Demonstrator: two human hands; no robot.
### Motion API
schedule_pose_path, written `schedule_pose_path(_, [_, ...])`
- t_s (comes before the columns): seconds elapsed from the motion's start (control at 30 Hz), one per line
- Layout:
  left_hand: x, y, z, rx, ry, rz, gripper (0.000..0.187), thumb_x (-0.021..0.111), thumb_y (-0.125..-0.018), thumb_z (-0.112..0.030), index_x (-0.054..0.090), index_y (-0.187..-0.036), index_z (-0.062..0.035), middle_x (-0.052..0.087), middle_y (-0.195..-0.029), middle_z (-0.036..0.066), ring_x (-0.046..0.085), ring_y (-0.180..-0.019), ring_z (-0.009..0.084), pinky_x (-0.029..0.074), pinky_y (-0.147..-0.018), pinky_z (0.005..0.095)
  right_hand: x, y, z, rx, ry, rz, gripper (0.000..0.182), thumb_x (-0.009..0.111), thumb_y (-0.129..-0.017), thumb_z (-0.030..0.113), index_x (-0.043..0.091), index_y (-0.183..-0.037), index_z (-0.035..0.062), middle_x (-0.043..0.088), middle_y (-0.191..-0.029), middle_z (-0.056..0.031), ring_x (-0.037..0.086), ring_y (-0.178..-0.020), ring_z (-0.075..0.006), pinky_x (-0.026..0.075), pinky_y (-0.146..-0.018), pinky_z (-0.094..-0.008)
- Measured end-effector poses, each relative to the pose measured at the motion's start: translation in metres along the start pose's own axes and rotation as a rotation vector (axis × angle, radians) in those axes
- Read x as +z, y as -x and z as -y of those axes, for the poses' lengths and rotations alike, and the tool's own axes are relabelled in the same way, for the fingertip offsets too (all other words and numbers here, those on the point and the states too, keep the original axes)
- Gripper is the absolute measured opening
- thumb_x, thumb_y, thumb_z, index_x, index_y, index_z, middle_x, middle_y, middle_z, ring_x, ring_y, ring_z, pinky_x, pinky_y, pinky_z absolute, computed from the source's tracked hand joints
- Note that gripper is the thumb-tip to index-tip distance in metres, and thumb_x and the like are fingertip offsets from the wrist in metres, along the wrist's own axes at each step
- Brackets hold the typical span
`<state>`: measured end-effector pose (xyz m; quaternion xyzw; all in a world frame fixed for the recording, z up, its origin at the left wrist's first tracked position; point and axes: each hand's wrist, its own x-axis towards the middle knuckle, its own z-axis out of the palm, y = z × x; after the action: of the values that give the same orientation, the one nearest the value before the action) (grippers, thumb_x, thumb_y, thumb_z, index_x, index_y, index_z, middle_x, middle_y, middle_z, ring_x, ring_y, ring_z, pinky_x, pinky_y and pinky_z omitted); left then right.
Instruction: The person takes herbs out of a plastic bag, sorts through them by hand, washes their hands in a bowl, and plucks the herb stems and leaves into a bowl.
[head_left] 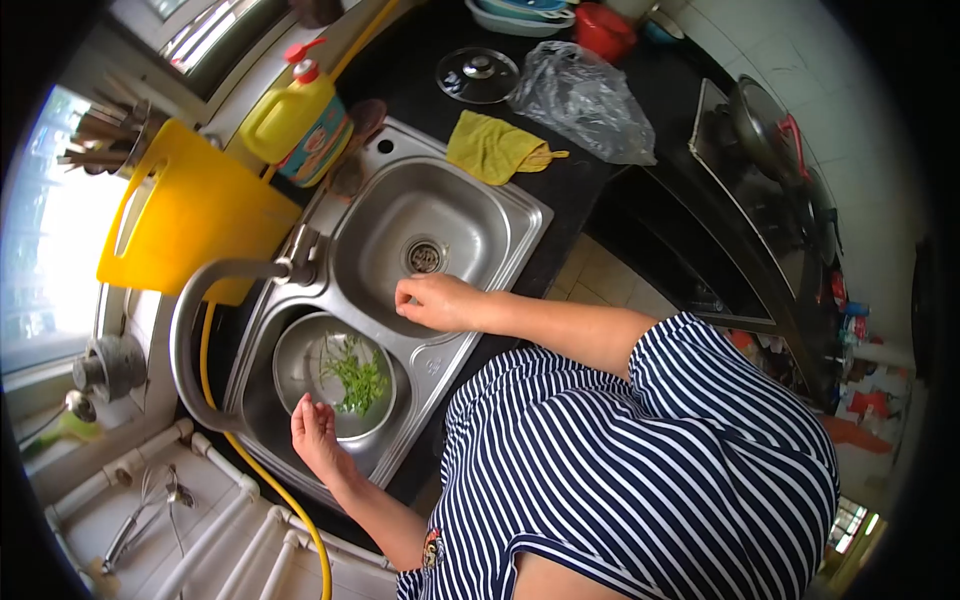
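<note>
Head view, left to right. At the far left a yellow cutting board leans by the window, with a holder of chopsticks behind it. To its right stands a yellow oil bottle with a red pump cap. Near the left edge, a wire whisk lies on the white ribbed drainboard. A yellow hose runs along the near side of the sink.

The double stainless sink occupies the centre. Its curved faucet arches over the left basin. In the left basin sits a round metal bowl containing a small bunch of green herbs.

The left hand is at the near rim of the metal bowl. Its fingers are loosely extended and slightly apart, curling toward the bowl edge; they grip nothing. Whether they touch the rim cannot be determined.

The right hand rests on the divider between the two basins, reaching into the right basin just near the drain. Its fingers are curled downward and drawn together; whether they hold anything cannot be told, as the tips are hidden.

On the dark counter beyond the sink lie a yellow cloth, a glass lid and a crumpled clear plastic bag. At the far right a wok sits on the stove.
</note>
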<state>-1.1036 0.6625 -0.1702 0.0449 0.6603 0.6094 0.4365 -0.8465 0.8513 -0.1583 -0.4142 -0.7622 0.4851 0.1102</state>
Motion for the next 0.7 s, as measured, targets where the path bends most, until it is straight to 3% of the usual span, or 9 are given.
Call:
schedule_pose_path(0.07, [0.011,-0.001,-0.001,-0.017,-0.043,0.038,0.026,0.063,-0.095,-0.019,0.062,-0.117,-0.0051,0.064,-0.09,0.002,0.061,-0.084,0.0114,0.049,-0.082,0.0269,-0.01,0.012,-0.008,0.046,-0.036,0.0,0.028,0.058,-0.092,0.022,0.058,-0.113,0.004,0.064,-0.109,-0.016,0.062,-0.104,-0.0311,0.049,-0.089,-0.0385])
schedule_pose_path(0.2, [0.04,-0.001,-0.004,-0.025,-0.084,0.129,0.028,0.062,-0.095,-0.016,0.06,-0.12,-0.005,0.064,-0.094,0.003,0.06,-0.084,0.0109,0.048,-0.082,0.0259,-0.05,0.038,-0.015,0.102,-0.096,-0.118,0.031,0.058,-0.092,0.021,0.058,-0.117,0.0037,0.065,-0.114,-0.0166,0.063,-0.105,-0.0302,0.049,-0.09,-0.0367])
schedule_pose_path(0.37, [0.081,0.003,-0.014,0.026,-0.137,0.22,0.029,0.063,-0.094,-0.016,0.06,-0.12,-0.0052,0.062,-0.096,0.002,0.057,-0.085,0.0098,0.045,-0.079,0.0229,-0.116,0.078,-0.051,0.1,-0.12,-0.38,0.029,0.057,-0.092,0.019,0.06,-0.115,0.002,0.068,-0.106,-0.0153,0.066,-0.098,-0.0259,0.051,-0.086,-0.0338])
schedule_pose_path(0.47, [0.105,0.014,-0.017,0.094,-0.15,0.238,0.027,0.063,-0.094,-0.017,0.06,-0.119,-0.0054,0.063,-0.093,0.002,0.057,-0.083,0.0089,0.045,-0.079,0.0228,-0.175,0.104,-0.082,0.037,-0.098,-0.616,0.025,0.061,-0.088,0.016,0.064,-0.107,0.0005,0.069,-0.099,-0.0179,0.068,-0.09,-0.0295,0.053,-0.079,-0.0372])
schedule_pose_path(0.57, [0.131,0.028,-0.012,0.119,-0.172,0.203,0.025,0.062,-0.095,-0.017,0.061,-0.117,-0.0057,0.064,-0.092,0.001,0.057,-0.082,0.0086,0.046,-0.078,0.0225,-0.26,0.145,-0.11,0.068,0.056,-0.767,0.021,0.062,-0.088,0.018,0.065,-0.102,0.0021,0.069,-0.092,-0.0172,0.068,-0.084,-0.0296,0.053,-0.073,-0.038])
schedule_pose_path(0.7, [0.169,0.047,0.004,0.104,-0.205,0.149,0.023,0.062,-0.095,-0.017,0.063,-0.115,-0.0067,0.064,-0.091,0.0,0.059,-0.081,0.0081,0.048,-0.077,0.022,-0.413,0.228,-0.148,0.194,0.462,-1.086,0.019,0.063,-0.087,0.02,0.068,-0.097,0.0059,0.066,-0.092,-0.0161,0.063,-0.088,-0.0346,0.051,-0.078,-0.0441])
